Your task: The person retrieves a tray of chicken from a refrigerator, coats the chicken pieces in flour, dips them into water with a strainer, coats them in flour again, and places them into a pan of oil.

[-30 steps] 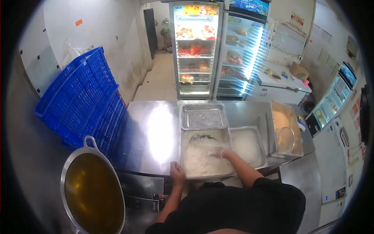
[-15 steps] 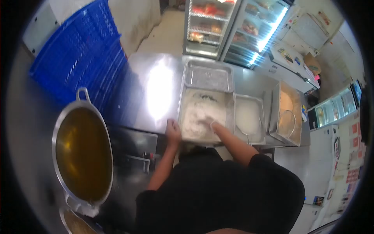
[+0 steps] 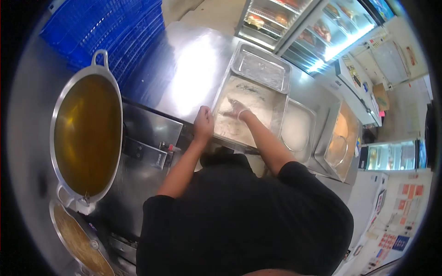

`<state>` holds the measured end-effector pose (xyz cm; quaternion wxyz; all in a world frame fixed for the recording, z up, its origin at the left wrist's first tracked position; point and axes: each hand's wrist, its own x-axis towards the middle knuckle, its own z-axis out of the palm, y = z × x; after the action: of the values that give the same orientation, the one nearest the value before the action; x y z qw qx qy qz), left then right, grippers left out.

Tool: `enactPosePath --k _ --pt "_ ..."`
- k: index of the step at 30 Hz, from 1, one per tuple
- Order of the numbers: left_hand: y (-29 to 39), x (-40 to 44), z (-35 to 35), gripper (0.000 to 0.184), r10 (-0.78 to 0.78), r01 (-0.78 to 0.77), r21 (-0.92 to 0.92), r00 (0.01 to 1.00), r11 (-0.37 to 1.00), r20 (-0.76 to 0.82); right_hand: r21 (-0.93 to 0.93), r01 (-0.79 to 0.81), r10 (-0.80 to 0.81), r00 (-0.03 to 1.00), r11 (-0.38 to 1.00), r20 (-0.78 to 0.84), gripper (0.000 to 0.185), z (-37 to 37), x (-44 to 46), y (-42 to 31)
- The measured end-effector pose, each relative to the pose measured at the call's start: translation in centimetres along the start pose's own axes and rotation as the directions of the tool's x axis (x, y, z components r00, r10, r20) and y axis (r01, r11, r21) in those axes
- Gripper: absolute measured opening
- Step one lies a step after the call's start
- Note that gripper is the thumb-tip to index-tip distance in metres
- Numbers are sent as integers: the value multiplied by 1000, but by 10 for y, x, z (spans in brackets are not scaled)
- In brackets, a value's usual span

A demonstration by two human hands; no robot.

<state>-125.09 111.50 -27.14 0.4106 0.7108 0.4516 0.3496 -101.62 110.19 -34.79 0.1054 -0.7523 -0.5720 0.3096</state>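
Observation:
A deep metal tray [image 3: 279, 120] of pale flour-like powder stands at the front edge of the steel counter. My right hand [image 3: 237, 110], in a thin clear glove, is in the powder at the tray's left part, its fingers spread and partly dusted. At the tray's front left corner, my left hand [image 3: 204, 121] is closed against the rim; what its fingers grip is hidden. A shallow metal tray [image 3: 261, 69] rests across the far end of the powder tray. To the right sits a tray [image 3: 312, 120] of whitish liquid with a round wire-rimmed strainer.
A tray [image 3: 321, 149] with orange powder and a strainer stands farther right. At left are a large pot [image 3: 120, 138] of yellow oil and a second pan [image 3: 55, 212] below it. Blue crates [image 3: 110, 32] stand behind. Lit fridges [image 3: 269, 20] are beyond the counter.
The view has tilted down and turned, bringing the second pan into sight. My right hand has moved left through the powder and its fingers show more clearly. My left hand stays at the tray's corner.

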Motion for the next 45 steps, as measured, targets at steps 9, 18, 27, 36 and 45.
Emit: enactPosePath --k 9,18,27,36,45 --pt "-9 0 6 14 1 0 23 1000 1000 -22 402 -339 236 929 851 286 92 -33 -90 26" --pt "-5 -1 5 14 -13 12 15 1000 1000 12 126 -133 138 990 983 -27 77 -111 -124 9" --pt "-4 2 5 15 -10 10 19 1000 1000 5 -103 -220 242 893 970 379 83 4 -95 60" --pt "-9 -1 7 16 2 -2 38 1000 999 6 210 -445 319 835 871 448 88 -12 -85 -49" --pt "-5 -1 4 15 19 -20 -34 1000 999 -22 -99 -194 205 972 976 117 81 -81 -41 43"
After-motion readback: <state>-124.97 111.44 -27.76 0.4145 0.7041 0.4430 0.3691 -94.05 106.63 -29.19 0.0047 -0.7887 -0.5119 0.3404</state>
